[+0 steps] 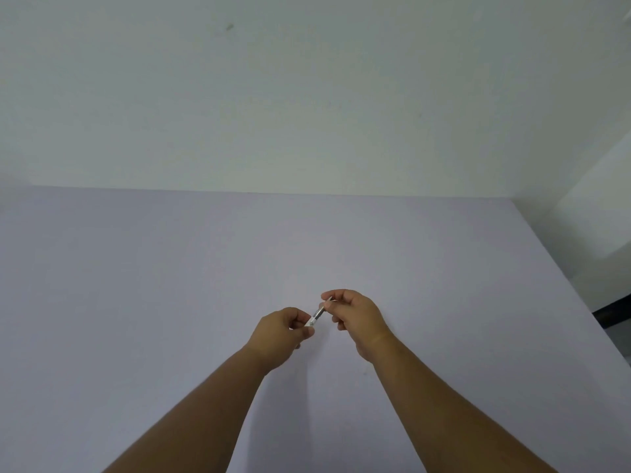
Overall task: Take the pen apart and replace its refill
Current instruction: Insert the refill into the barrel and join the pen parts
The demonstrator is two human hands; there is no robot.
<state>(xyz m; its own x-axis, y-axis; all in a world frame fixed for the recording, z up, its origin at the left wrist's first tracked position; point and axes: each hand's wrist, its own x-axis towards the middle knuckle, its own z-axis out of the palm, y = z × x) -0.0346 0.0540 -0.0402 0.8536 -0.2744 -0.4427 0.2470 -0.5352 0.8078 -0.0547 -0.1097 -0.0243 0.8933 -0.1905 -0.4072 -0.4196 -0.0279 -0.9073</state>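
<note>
A short white pen [316, 315] with a grey-silver front section is held between both hands above the pale lilac table [170, 285]. My left hand [280, 332] grips the white barrel end, most of which is hidden in the fist. My right hand [355, 317] pinches the thin tip end between thumb and fingers. The pen slants up to the right. Only a short middle stretch of it shows.
The table runs back to a white wall [307, 97]. Its right edge [563, 278] slants down toward the lower right, with a white wall and a dark floor strip [611, 314] beyond it.
</note>
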